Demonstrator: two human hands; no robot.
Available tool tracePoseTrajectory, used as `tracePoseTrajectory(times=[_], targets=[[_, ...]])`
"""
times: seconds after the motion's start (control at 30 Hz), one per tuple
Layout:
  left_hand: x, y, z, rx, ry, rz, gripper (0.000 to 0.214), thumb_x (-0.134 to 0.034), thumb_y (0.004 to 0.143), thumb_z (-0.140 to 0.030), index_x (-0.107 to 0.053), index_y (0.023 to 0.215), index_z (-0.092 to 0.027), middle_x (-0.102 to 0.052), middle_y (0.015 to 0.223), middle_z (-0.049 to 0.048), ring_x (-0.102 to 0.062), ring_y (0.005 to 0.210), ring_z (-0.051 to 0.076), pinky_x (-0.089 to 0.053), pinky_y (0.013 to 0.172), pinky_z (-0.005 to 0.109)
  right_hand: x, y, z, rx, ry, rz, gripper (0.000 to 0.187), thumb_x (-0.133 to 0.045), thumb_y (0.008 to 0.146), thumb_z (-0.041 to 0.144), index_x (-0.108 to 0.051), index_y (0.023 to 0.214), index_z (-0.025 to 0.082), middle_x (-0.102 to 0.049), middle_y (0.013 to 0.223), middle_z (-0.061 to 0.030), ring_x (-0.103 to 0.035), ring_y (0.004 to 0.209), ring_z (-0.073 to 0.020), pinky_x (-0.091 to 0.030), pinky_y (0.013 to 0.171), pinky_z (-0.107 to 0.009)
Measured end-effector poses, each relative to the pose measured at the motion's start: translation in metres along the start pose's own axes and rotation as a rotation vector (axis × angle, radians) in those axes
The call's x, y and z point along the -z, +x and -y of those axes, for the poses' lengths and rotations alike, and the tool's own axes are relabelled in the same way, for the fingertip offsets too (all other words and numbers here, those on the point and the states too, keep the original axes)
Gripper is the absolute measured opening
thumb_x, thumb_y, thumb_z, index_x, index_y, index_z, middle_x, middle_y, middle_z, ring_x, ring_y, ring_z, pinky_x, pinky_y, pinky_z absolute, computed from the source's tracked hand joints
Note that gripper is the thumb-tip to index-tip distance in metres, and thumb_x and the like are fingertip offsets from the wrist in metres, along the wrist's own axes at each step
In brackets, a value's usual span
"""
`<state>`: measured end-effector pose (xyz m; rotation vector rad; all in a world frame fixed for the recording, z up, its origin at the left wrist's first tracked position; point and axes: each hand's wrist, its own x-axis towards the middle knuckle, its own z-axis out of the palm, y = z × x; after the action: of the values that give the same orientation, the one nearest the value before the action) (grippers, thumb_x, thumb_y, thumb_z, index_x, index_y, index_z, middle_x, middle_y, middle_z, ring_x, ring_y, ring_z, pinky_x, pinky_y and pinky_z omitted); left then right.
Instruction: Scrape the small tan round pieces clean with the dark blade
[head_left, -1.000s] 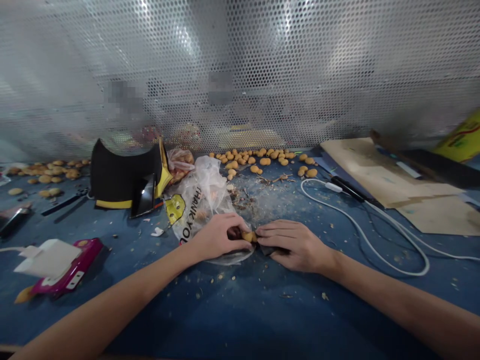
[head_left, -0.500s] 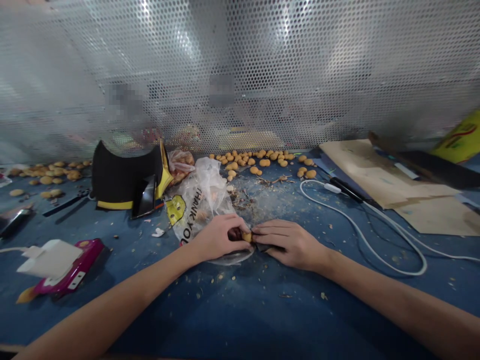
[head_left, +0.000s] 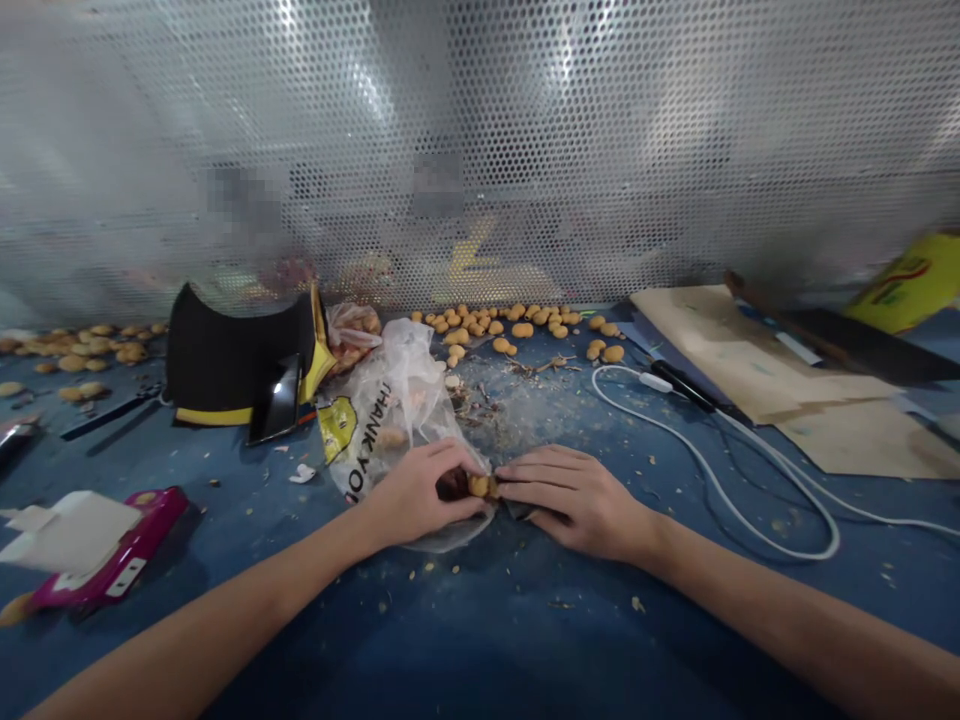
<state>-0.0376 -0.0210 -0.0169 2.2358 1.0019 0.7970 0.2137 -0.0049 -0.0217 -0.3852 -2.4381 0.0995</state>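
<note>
My left hand (head_left: 420,492) pinches a small tan, two-lobed piece (head_left: 480,486), shaped like a peanut or tiny gourd, between thumb and forefinger. Against its right end, the fingers of my right hand (head_left: 574,495) are closed. Under them shows a bit of a thin dark grey scrap (head_left: 519,511), mostly hidden; I cannot make out its kind. Both hands are low over the blue tabletop (head_left: 480,640). A clear plastic bag (head_left: 412,375) printed "THANK YOU" lies behind and partly beneath my left hand.
Several similar tan pieces (head_left: 480,322) lie along the perforated metal screen (head_left: 495,120), with more at far left. A black and yellow holder (head_left: 240,350) stands left, near a magenta power strip (head_left: 150,530). White cable (head_left: 705,470) and brown cardboard (head_left: 765,350) lie right.
The whole view has shifted a little, so the table things appear further left. My hands stay together at the tan piece, and more of its lobes now shows between the fingers.
</note>
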Motion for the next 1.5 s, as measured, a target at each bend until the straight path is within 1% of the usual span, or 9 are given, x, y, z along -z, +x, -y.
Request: tracePoseTrajectory(times=[0.23,0.37,0.47,0.7,0.93,1.03,1.2,1.3,1.5], targets=[[-0.003,-0.008,-0.010,0.101,-0.036,0.047,0.021,-0.069,0.079,-0.027,-0.062,0.098,-0.021,-0.064,0.090,0.0021,-0.061,0.078,0.014,-0.050,0.068,0.025,0.017,-0.006,0.000,-0.268,0.113,-0.213,0.037,-0.054,0.082,0.005,-0.068,0.110,0.024,-0.075,0.103,-0.0037,-0.069,0.096,-0.0192,-0.057,0.086,-0.036],[-0.001,-0.014,-0.006,0.218,-0.100,0.020,0.021,-0.068,0.081,-0.031,-0.060,0.098,-0.021,-0.065,0.092,0.0020,-0.062,0.078,0.014,-0.051,0.070,0.025,0.017,-0.003,0.004,-0.315,0.130,-0.183,0.034,-0.055,0.082,0.006,-0.068,0.108,0.024,-0.076,0.102,-0.0033,-0.069,0.093,-0.0182,-0.055,0.087,-0.035],[0.000,-0.017,-0.003,0.246,-0.088,0.067,0.019,-0.065,0.083,-0.030,-0.059,0.099,-0.022,-0.065,0.090,0.0013,-0.062,0.077,0.015,-0.051,0.069,0.026,0.015,0.005,0.009,-0.328,0.127,-0.181,0.032,-0.054,0.083,0.008,-0.068,0.107,0.024,-0.076,0.101,-0.0026,-0.069,0.089,-0.0171,-0.055,0.085,-0.034],[0.000,-0.017,0.000,0.248,-0.080,0.134,0.015,-0.060,0.085,-0.026,-0.057,0.100,-0.022,-0.063,0.088,0.0012,-0.061,0.075,0.015,-0.049,0.067,0.026,0.009,0.011,0.009,-0.328,0.091,-0.158,0.033,-0.052,0.080,0.010,-0.068,0.104,0.026,-0.077,0.097,-0.0011,-0.068,0.085,-0.0167,-0.054,0.081,-0.035],[0.001,-0.016,0.000,0.231,-0.037,0.155,0.018,-0.060,0.083,-0.025,-0.057,0.101,-0.026,-0.063,0.089,0.0004,-0.062,0.076,0.016,-0.050,0.068,0.028,0.014,0.005,-0.006,-0.345,0.093,-0.152,0.034,-0.052,0.081,0.009,-0.068,0.105,0.026,-0.076,0.096,-0.0006,-0.068,0.085,-0.0157,-0.053,0.083,-0.034],[0.002,-0.014,-0.002,0.243,-0.033,0.160,0.017,-0.063,0.080,-0.023,-0.058,0.096,-0.025,-0.064,0.086,-0.0001,-0.062,0.076,0.017,-0.050,0.068,0.028,0.023,-0.003,-0.018,-0.387,0.128,-0.156,0.033,-0.053,0.083,0.008,-0.068,0.107,0.025,-0.076,0.095,-0.0022,-0.068,0.084,-0.0170,-0.054,0.082,-0.035],[0.000,-0.011,-0.003,0.275,-0.051,0.134,0.021,-0.067,0.074,-0.021,-0.059,0.093,-0.025,-0.064,0.086,-0.0007,-0.061,0.076,0.016,-0.050,0.068,0.028,0.033,-0.017,-0.030,-0.633,0.160,-0.175,0.022,-0.056,0.088,0.014,-0.070,0.102,0.023,-0.073,0.088,-0.0047,-0.066,0.082,-0.0175,-0.056,0.071,-0.029],[-0.002,-0.010,-0.004,0.297,-0.086,0.127,0.021,-0.067,0.076,-0.021,-0.060,0.095,-0.025,-0.065,0.088,0.0002,-0.061,0.078,0.016,-0.050,0.068,0.028,0.034,-0.019,-0.031,-0.625,0.167,-0.136,0.021,-0.057,0.088,0.015,-0.071,0.101,0.023,-0.072,0.088,-0.0043,-0.065,0.082,-0.0171,-0.056,0.072,-0.028],[-0.004,-0.007,-0.007,0.317,-0.134,0.099,0.022,-0.071,0.075,-0.025,-0.061,0.094,-0.025,-0.065,0.088,-0.0013,-0.061,0.077,0.015,-0.049,0.068,0.027,0.033,-0.016,-0.030,-0.665,0.150,-0.140,0.020,-0.059,0.088,0.018,-0.072,0.102,0.025,-0.073,0.089,-0.0040,-0.066,0.085,-0.0178,-0.056,0.074,-0.029]])
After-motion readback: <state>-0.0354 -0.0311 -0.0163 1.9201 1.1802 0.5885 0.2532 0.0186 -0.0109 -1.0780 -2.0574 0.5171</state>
